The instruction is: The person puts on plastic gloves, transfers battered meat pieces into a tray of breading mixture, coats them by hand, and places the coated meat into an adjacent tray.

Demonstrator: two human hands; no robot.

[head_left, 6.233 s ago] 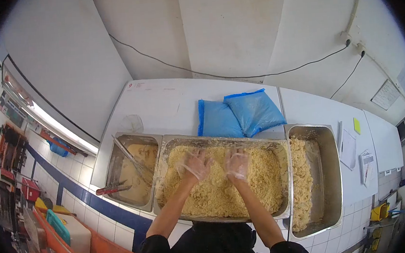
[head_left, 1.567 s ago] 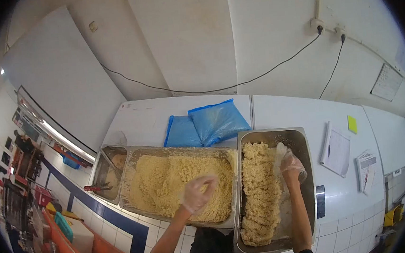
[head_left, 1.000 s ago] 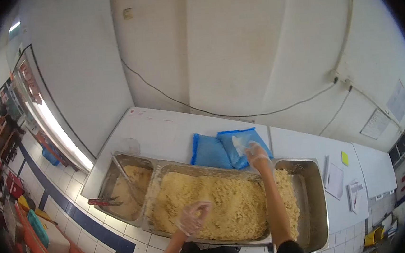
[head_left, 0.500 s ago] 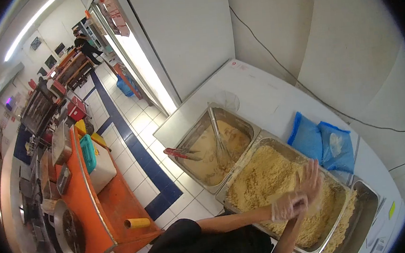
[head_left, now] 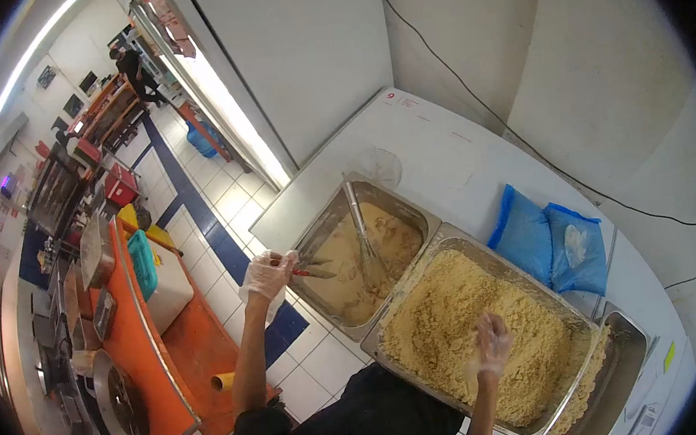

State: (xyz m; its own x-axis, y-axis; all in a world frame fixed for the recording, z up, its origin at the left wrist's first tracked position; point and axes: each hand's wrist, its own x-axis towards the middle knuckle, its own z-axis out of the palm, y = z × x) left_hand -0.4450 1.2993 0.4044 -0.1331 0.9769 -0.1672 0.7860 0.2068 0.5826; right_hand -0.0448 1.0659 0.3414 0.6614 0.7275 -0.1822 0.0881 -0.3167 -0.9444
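Observation:
My left hand (head_left: 269,274), in a clear plastic glove, is closed on the red handle of the tongs (head_left: 315,271), whose metal ends reach over the tray of pale batter (head_left: 336,321). A whisk (head_left: 363,233) leans in that batter, among lumpy pieces. My right hand (head_left: 491,343), also in clear plastic, is over the large tray of yellowish crumbs (head_left: 564,308) with its fingers drawn together; I cannot make out what they hold. At the right stands a third metal tray (head_left: 625,367), with a coated row of food along its left side.
Two blue bags (head_left: 522,232) lie behind the crumb tray, with a crumpled clear plastic piece (head_left: 576,244) on one. A clear round item (head_left: 379,167) sits behind the batter tray. An orange cart (head_left: 203,343) stands at the left. Another person (head_left: 134,71) is far back.
The view has turned left. My hands, together over the crumbs half a second ago, are apart: the left has moved to the tongs and taken hold. The clear plastic was left on the blue bag earlier.

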